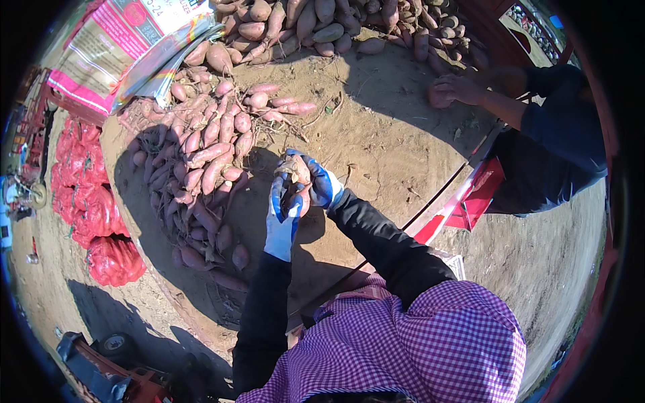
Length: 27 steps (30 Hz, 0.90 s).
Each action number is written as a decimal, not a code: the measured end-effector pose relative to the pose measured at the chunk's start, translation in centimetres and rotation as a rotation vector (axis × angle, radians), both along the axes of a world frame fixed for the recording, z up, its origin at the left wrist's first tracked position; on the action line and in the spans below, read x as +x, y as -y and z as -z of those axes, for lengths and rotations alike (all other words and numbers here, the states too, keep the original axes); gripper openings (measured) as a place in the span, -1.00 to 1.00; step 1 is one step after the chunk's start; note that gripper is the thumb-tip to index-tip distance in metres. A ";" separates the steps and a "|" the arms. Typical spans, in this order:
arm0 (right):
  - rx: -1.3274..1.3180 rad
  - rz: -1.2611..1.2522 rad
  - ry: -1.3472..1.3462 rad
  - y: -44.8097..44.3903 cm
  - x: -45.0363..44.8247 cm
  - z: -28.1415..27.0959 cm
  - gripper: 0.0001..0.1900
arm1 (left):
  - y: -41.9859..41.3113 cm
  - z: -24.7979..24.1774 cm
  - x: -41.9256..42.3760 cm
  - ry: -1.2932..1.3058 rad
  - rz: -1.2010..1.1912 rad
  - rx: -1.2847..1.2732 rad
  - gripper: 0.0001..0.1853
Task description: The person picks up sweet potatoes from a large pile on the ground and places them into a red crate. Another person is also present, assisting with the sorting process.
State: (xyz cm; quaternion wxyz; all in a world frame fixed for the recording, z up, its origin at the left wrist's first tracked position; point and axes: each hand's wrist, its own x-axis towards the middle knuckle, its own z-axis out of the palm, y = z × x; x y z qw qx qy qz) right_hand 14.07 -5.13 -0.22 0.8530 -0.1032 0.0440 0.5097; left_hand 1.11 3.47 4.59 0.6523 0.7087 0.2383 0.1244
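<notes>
In front of me, both gloved hands come together around a few sweet potatoes above a dirt-covered platform (388,166). My left hand (283,211), in a white and blue work glove, grips from the left side. My right hand (322,182), gloved alike, curls around them from the right. A pale, rough-skinned sweet potato (299,170) shows at the top of the grip, and a pink one (305,196) below it; which hand bears which is hard to tell. Left of my hands lies a heap of pink sweet potatoes (214,169), some with thin roots.
More sweet potatoes (327,32) are piled at the far edge. Printed sacks (126,45) lie at far left. Filled red mesh bags (113,259) stand on the ground leftward. At right, another person's hand (456,90) touches a sweet potato (439,97). A wheel (116,343) shows lower left.
</notes>
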 end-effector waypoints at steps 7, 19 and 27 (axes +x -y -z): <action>0.053 0.074 0.053 0.5 -1.4 -3.8 -0.37 | 1.8 -2.0 -3.5 -0.040 -0.133 -0.578 -0.44; -0.282 -0.323 0.541 4.6 -1.9 -7.3 -0.42 | 1.1 -2.6 -5.5 0.503 -0.122 -1.351 -0.20; -0.592 -0.483 0.868 6.7 -4.4 -11.8 -0.48 | 2.7 -5.9 -3.8 0.462 0.074 -1.324 -0.22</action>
